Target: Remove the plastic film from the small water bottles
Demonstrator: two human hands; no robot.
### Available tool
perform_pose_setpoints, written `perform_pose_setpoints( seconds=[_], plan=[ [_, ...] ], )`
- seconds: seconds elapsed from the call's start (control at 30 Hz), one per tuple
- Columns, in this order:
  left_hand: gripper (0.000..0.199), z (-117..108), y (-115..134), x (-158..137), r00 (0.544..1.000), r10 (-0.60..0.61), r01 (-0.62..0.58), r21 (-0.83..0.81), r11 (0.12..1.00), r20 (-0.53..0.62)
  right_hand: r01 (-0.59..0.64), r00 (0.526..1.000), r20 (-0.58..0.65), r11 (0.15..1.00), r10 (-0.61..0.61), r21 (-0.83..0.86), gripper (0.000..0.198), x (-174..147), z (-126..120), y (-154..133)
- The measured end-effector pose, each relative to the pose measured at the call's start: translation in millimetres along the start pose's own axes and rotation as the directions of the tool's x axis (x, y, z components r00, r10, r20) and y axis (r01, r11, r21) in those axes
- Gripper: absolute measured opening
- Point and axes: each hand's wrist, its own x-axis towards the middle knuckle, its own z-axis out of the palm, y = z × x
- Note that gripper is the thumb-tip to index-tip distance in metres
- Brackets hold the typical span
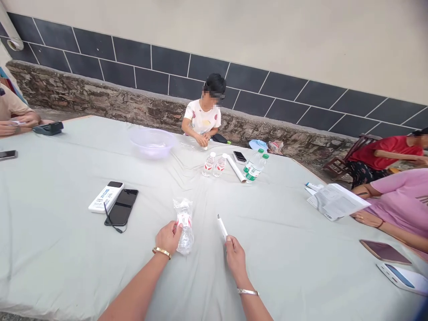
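My left hand, with a gold-coloured band at the wrist, is closed around the side of a plastic bottle that lies on the covered table. Thin transparent film wraps the bottle, and its label is white with red. To the right, my right hand grips a slim white utility knife. Its dark tip points away from me and stands apart from the bottle. My right fingers partly hide the handle.
Left on the grey table cover lie a black phone and a white power bank. Farther off are a purple basin, small bottles, a white roll and green-capped bottles. Several people sit around; one holds papers.
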Motion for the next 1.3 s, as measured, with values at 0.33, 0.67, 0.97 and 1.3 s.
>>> perform_pose_setpoints(
  seconds=[0.33,0.67,0.97,1.3],
  plan=[
    [0.035,0,1,2,1.000,0.013,-0.012,0.019,1.000,-0.012,0.067,0.953,0.298,0.998,-0.060,-0.012,0.034,62,36,-125],
    [0.034,1,0,4,1.000,0.008,-0.008,0.002,1.000,-0.028,0.037,0.860,0.507,0.999,-0.049,0.032,0.037,-36,-25,-65],
    [0.034,0,-1,4,1.000,-0.017,0.017,-0.011,1.000,-0.018,-0.036,0.969,0.228,0.969,0.094,-0.243,0.045,-4,-45,-18],
    [0.034,1,-4,5,0.999,0.005,-0.005,-0.007,1.000,-0.042,0.258,0.966,0.039,0.934,-0.257,-0.245,0.045,-10,22,-47]
  ],
)
